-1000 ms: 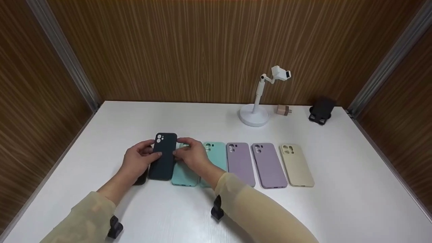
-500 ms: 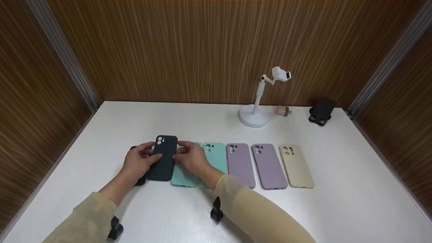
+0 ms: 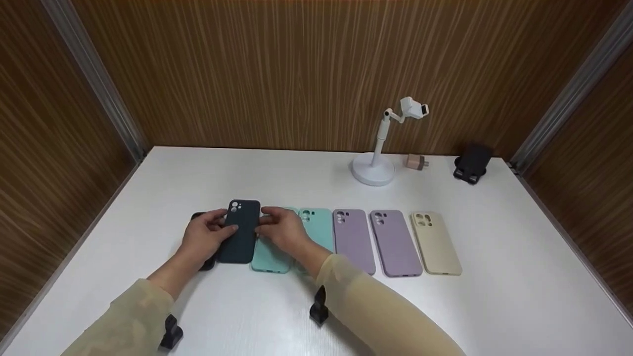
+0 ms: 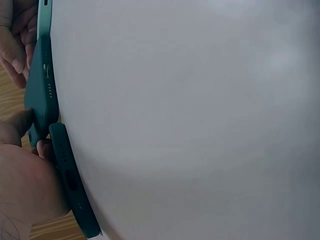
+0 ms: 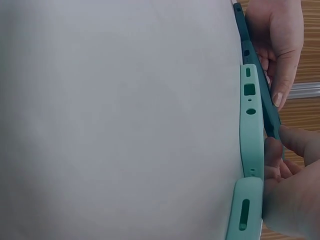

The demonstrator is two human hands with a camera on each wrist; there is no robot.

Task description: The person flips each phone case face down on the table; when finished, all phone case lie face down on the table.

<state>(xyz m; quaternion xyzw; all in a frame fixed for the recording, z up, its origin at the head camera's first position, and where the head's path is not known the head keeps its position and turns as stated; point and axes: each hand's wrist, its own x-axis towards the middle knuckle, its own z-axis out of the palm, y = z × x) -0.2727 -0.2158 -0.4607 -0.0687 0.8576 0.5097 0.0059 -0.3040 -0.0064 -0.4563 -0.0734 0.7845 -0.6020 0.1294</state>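
Observation:
A dark navy phone case (image 3: 241, 231) lies tilted between both hands at the left part of a row, its camera-hole end lifted and its lower end near the table. On its left, my left hand (image 3: 200, 240) pinches the edge, thumb on the case's back and fingers at the side. My right hand (image 3: 284, 230) grips the opposite edge between thumb and fingers, above a mint phone case (image 3: 271, 259) that it partly hides. Under the left hand lies another dark phone case (image 4: 75, 185), mostly covered in the head view.
Rightward along the row lie a second mint case (image 3: 321, 227), two lilac cases (image 3: 353, 242) and a cream case (image 3: 436, 244). Behind stand a white phone stand (image 3: 373, 170), a pink plug adapter (image 3: 416, 162) and a black stand (image 3: 472, 163). Wood-grain panels (image 3: 277, 74) enclose the white table (image 3: 237, 316).
The dark navy case's upper end has come down slightly toward the table, with both hands still holding it. More of the other dark case's top now shows. Little else has changed.

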